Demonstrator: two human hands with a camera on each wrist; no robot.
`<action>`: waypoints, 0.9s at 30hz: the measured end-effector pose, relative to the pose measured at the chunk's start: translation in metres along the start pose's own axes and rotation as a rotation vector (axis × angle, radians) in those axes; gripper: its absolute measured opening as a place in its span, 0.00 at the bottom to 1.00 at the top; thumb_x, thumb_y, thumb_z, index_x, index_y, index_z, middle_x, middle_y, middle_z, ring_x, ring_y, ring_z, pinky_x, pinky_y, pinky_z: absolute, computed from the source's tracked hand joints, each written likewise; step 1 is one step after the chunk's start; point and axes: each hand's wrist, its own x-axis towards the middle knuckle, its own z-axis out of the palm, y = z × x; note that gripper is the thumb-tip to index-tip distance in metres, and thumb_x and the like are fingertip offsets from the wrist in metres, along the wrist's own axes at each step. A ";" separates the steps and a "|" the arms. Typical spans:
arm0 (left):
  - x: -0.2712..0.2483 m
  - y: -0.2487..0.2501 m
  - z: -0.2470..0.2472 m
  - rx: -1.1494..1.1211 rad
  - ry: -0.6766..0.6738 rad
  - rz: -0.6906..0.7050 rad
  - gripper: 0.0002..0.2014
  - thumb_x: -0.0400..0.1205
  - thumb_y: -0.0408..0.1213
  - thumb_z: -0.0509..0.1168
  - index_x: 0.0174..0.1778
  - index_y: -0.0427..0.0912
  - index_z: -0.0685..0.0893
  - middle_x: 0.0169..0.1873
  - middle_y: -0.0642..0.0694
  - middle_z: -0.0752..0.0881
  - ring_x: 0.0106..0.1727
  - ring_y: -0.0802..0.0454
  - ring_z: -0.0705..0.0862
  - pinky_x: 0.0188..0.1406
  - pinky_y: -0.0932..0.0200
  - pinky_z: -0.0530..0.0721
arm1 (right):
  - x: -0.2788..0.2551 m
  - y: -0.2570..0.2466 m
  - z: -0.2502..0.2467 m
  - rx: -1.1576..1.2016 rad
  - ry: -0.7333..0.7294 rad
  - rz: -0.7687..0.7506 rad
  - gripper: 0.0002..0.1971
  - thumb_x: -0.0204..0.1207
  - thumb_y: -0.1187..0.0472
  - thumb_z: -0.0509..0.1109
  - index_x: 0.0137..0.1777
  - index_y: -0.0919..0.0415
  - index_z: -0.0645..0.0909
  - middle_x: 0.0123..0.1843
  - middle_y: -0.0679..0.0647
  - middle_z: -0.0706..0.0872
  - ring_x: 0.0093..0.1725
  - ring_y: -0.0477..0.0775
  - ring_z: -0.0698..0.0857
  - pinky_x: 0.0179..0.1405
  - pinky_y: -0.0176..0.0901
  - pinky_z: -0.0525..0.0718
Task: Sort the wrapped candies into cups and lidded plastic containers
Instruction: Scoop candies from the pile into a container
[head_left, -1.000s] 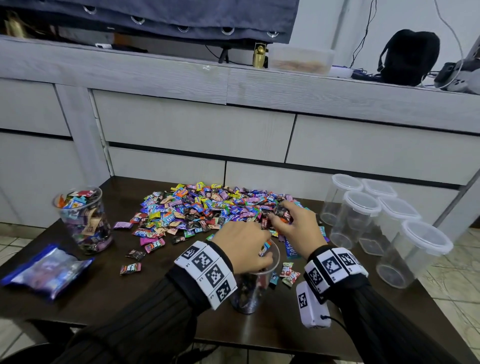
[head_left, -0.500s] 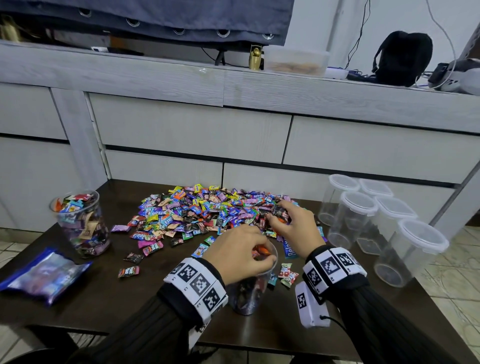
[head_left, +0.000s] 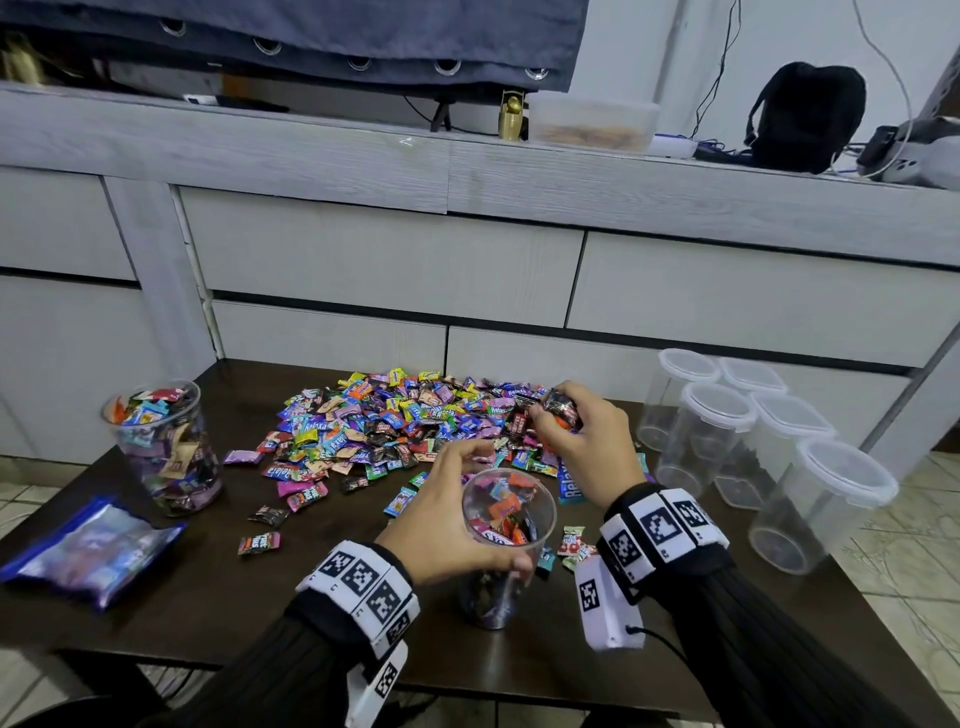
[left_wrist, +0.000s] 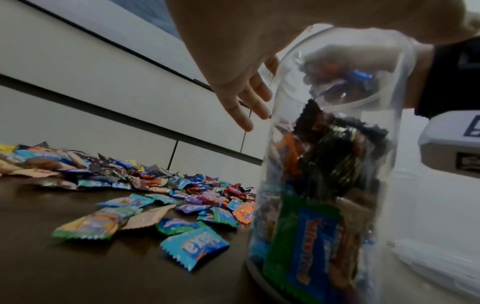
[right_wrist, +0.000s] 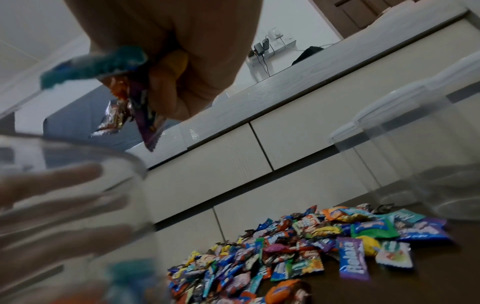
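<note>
A heap of wrapped candies (head_left: 395, 421) covers the back middle of the dark table (head_left: 208, 597). In front of it stands a clear cup (head_left: 506, 525), partly filled with candies (left_wrist: 324, 164). My left hand (head_left: 447, 519) lies against the cup's left side. Its thumb touches the near wall, and its fingers (left_wrist: 246, 102) hang relaxed beside the rim, holding nothing. My right hand (head_left: 587, 441) is raised over the heap's right edge, behind the cup. It grips a bunch of candies (right_wrist: 124, 86) in teal, orange, purple and dark wrappers.
A clear jar full of candies (head_left: 166, 447) stands at the left, with a blue plastic bag (head_left: 93, 551) in front of it. Several empty lidded containers (head_left: 727, 431) crowd the right edge. Loose candies (head_left: 260, 543) lie scattered near the cup. Grey drawers (head_left: 384, 260) rise behind the table.
My left hand dropped an orange candy and drew back from over the cup's mouth to its left side. My right hand lifted off the heap with candies in its grip.
</note>
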 end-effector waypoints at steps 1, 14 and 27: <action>0.001 -0.003 0.001 -0.039 -0.018 -0.007 0.55 0.48 0.69 0.81 0.68 0.75 0.57 0.71 0.68 0.67 0.71 0.69 0.73 0.69 0.58 0.80 | -0.001 -0.004 0.003 0.025 0.005 -0.004 0.07 0.77 0.57 0.72 0.41 0.56 0.77 0.28 0.48 0.81 0.28 0.41 0.79 0.28 0.34 0.72; 0.006 -0.010 0.003 0.017 -0.027 -0.090 0.71 0.46 0.73 0.78 0.81 0.56 0.46 0.55 0.75 0.72 0.54 0.93 0.70 0.49 0.91 0.65 | -0.026 -0.007 0.033 0.043 -0.082 -0.140 0.07 0.77 0.59 0.72 0.44 0.62 0.79 0.29 0.45 0.77 0.27 0.40 0.75 0.27 0.25 0.65; 0.007 -0.001 0.001 -0.055 -0.025 -0.069 0.49 0.52 0.60 0.84 0.68 0.52 0.70 0.59 0.55 0.86 0.61 0.65 0.85 0.63 0.57 0.84 | -0.025 -0.012 0.029 -0.026 -0.269 -0.236 0.04 0.68 0.60 0.67 0.36 0.59 0.77 0.28 0.47 0.77 0.28 0.46 0.73 0.29 0.32 0.69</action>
